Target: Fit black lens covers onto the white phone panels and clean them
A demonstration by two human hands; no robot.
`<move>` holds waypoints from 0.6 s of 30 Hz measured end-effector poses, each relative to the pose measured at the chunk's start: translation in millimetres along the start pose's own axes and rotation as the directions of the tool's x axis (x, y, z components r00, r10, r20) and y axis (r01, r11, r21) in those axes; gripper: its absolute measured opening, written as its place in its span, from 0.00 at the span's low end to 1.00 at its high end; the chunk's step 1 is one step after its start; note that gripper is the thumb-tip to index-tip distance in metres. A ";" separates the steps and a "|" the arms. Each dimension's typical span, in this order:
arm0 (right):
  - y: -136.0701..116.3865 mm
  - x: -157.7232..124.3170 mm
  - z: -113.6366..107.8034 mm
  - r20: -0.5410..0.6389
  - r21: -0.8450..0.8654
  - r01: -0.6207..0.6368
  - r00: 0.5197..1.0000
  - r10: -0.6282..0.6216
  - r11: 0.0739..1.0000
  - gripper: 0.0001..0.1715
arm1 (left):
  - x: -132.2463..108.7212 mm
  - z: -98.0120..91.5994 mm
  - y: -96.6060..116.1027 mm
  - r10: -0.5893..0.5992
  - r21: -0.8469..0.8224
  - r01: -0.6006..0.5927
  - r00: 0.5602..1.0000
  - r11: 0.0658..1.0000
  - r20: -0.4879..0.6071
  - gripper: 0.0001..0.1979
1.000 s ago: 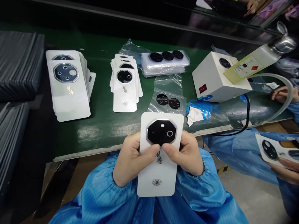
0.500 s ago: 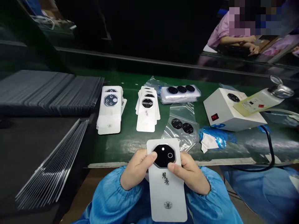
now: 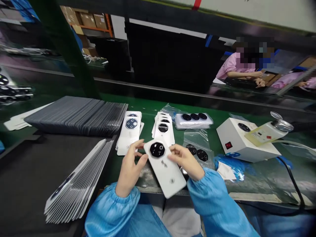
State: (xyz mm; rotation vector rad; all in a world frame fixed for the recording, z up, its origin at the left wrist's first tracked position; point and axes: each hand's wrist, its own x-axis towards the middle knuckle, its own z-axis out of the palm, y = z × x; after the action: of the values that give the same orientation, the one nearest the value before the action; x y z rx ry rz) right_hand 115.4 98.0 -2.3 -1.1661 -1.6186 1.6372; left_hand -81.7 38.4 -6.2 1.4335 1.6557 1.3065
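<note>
Both my hands hold a white phone back cover point(image 3: 166, 169) with a black octagonal camera lens near its top, tilted so its top leans left. My left hand point(image 3: 130, 168) grips the cover's left edge with thumb and fingers. My right hand point(image 3: 185, 160) holds the right edge, its fingers curled against it. The cover hovers over the near edge of the green belt point(image 3: 256, 176). Just behind it lie two stacks of white covers point(image 3: 130, 133) point(image 3: 163, 129).
A bag with loose black lenses point(image 3: 197, 153) and a wrapped tray of lenses point(image 3: 194, 120) lie right of the stacks. A white box with a red switch point(image 3: 243, 140), blue film scraps point(image 3: 228, 164), dark trays point(image 3: 79, 113) at left. People in pink sit across the line.
The view has lifted from looking down to looking across the line. The cover moved from upright near my lap up over the belt's edge and tilted left.
</note>
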 end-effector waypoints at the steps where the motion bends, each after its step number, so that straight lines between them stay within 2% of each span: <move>1: 2.4 13.4 -3.9 -0.061 -0.008 0.000 0.998 0.000 1.000 0.16 | 5.1 -2.7 -2.8 0.018 0.102 -0.012 0.998 0.995 -0.060 0.27; 3: 7.1 37.2 -11.3 -0.172 -0.037 -0.013 0.985 0.006 0.999 0.13 | 13.4 -6.2 -8.7 0.045 0.294 -0.004 0.990 0.956 -0.134 0.28; 5: 11.4 53.3 -17.0 -0.253 -0.074 -0.027 0.968 0.007 0.997 0.13 | 17.9 -7.1 -14.4 0.055 0.432 0.011 0.988 0.902 -0.141 0.25; 9: 16.8 56.8 -21.2 -0.337 -0.154 -0.031 0.941 -0.023 0.988 0.17 | 19.1 -4.7 -21.7 0.056 0.581 0.024 0.991 0.814 -0.119 0.22; 13: 14.4 39.5 -16.6 -0.290 -0.236 0.000 0.954 -0.071 0.972 0.16 | 19.2 -3.3 -23.1 0.082 0.643 0.023 0.988 0.766 -0.133 0.21; 18: 4.9 21.0 -3.5 -0.174 -0.286 0.077 0.976 -0.131 0.955 0.09 | 17.9 -4.5 -20.2 0.134 0.637 -0.005 0.979 0.771 -0.154 0.22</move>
State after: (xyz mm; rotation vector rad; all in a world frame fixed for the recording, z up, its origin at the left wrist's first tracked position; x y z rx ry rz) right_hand 109.5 117.3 -10.8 -1.3074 -1.7901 1.2179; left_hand -98.0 55.3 -20.3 1.7985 2.3479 0.9720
